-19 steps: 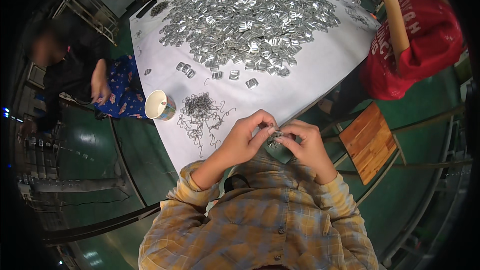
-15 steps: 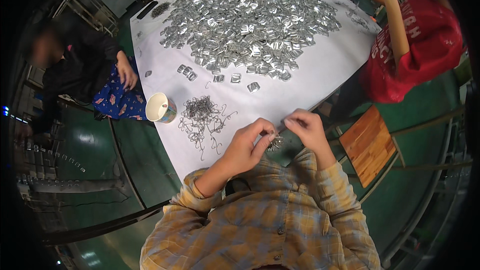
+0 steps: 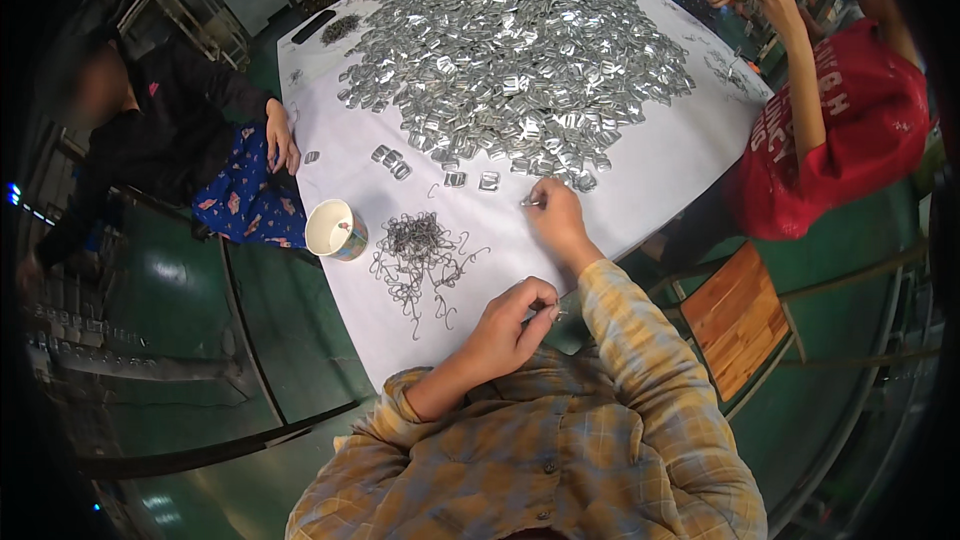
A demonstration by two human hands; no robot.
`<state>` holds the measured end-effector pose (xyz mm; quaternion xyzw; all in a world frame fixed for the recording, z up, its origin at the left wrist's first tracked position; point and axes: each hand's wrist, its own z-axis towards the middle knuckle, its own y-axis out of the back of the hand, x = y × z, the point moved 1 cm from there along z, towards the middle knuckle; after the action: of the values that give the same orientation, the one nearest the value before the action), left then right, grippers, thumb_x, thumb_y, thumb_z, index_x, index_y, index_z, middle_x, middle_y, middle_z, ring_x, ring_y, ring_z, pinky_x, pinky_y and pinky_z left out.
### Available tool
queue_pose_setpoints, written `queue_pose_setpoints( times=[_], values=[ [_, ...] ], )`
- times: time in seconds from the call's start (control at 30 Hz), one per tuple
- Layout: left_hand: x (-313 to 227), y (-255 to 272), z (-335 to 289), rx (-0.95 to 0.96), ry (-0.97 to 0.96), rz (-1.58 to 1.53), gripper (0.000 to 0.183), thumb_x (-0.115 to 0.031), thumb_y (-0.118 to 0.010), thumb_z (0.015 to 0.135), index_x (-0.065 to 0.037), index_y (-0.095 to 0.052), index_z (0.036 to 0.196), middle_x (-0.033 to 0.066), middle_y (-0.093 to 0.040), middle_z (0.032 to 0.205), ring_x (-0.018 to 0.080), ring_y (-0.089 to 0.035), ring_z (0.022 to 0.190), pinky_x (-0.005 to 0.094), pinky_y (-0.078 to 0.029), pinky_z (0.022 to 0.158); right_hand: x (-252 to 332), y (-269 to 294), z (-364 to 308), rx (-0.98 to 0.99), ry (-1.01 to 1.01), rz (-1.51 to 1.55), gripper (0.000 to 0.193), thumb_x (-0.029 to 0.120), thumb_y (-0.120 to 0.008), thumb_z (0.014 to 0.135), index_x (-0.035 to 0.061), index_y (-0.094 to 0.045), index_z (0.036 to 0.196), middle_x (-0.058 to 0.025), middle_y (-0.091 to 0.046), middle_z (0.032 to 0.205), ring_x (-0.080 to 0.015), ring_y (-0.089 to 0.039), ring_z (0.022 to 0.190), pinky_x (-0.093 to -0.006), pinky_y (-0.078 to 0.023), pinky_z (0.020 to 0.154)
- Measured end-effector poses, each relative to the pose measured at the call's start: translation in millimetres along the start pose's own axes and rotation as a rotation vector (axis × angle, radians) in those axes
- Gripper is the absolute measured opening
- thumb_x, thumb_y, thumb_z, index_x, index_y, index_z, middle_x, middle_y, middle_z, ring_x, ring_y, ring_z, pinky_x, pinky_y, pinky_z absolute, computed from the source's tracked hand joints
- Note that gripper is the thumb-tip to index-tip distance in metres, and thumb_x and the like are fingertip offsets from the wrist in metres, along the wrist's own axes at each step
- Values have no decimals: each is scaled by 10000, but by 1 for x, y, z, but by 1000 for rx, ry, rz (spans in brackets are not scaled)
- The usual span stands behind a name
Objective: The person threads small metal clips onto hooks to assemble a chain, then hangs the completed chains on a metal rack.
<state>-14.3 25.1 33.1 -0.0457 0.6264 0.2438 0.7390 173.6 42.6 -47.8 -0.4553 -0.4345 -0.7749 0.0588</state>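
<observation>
Near the front edge of the big heap of silver metal buckles (image 3: 500,70), my right hand (image 3: 557,223) pinches a small silver buckle (image 3: 530,202) at the tabletop. My left hand (image 3: 512,328) is closed just past the table's near edge, in front of my body. Thin shiny metal sticks out between its fingertips, too small to name. Left of both hands lies a tangle of thin wire hooks (image 3: 415,245) on the white table cover. Several loose buckles (image 3: 390,162) lie between the tangle and the heap.
A paper cup (image 3: 336,230) stands at the table's left edge. People sit around: one in black (image 3: 170,120) at left, one in red (image 3: 840,130) at right, others at the far side. A wooden stool (image 3: 735,315) stands right of me. A dark phone-like object (image 3: 313,27) lies far left.
My right hand has left my left hand and moved forward to a loose buckle before the heap. My left hand stays closed near my body. The view has shifted slightly.
</observation>
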Motion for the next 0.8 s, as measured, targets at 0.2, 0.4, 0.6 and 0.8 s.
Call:
queue_pose_setpoints(
  times=[0.2, 0.4, 0.6, 0.8],
  values=[
    [5, -2, 4, -127, -18, 43, 82, -9, -549, 849, -10, -491, 907, 96, -558, 772, 197, -564, 691, 278, -461, 635, 19, 69, -39, 282, -39, 487, 175, 31, -710, 718, 11, -538, 746, 34, -536, 691, -39, -489, 655, -202, -402, 599],
    [5, -14, 13, -174, 34, 3, 68, -9, -542, 855, 4, -496, 903, 58, -552, 781, 117, -527, 730, 254, -442, 699, 39, 129, -88, 341, -70, 613, 113, -9, -653, 782, -9, -547, 822, 4, -577, 779, -51, -519, 686, -188, -423, 632],
    [2, -24, 14, -108, -8, 83, 103, -24, -571, 833, -15, -494, 902, 120, -593, 759, 227, -596, 657, 310, -469, 604, 46, 143, -108, 438, -72, 559, 163, -22, -658, 766, -36, -597, 915, -5, -598, 793, -48, -504, 702, -189, -421, 612],
    [0, -21, 9, -88, -24, 111, 105, -35, -578, 826, -20, -496, 889, 124, -584, 740, 262, -584, 644, 333, -451, 577, 55, 143, -107, 412, -16, 365, 176, -39, -666, 725, -33, -635, 898, 8, -592, 777, -44, -475, 686, -202, -402, 603]
  ],
)
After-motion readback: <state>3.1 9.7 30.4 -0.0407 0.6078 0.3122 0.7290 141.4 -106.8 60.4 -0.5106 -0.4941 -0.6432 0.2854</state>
